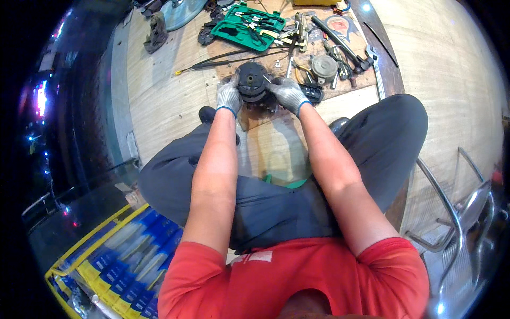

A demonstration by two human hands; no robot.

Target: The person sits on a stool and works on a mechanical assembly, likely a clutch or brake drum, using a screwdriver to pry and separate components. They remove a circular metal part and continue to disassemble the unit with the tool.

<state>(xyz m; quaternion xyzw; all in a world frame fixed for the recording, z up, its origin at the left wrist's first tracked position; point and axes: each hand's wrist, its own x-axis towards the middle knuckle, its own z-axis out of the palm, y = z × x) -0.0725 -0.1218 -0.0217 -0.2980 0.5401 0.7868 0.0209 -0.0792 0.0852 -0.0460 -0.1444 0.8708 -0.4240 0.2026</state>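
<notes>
A dark, round mechanical part (251,81) with a hole in its middle is held between both my gloved hands. My left hand (229,94) wraps round its left side. My right hand (287,93) grips the right side; a thin light rod (267,79) shows by those fingers, and I cannot tell whether it is held. Just right of that hand lies a black tray-like item (313,94). Beyond the part are a green case of pliers (239,32) and a round silver part (324,66), both on the worn work board.
A hammer-like tool (340,45), wrench (373,58) and long screwdriver (191,68) lie around the work board (350,93). A grey rag (154,32) is at the upper left, a metal tubular frame (441,196) at the right, blue-yellow packs (127,255) at lower left. My crossed legs surround the near area.
</notes>
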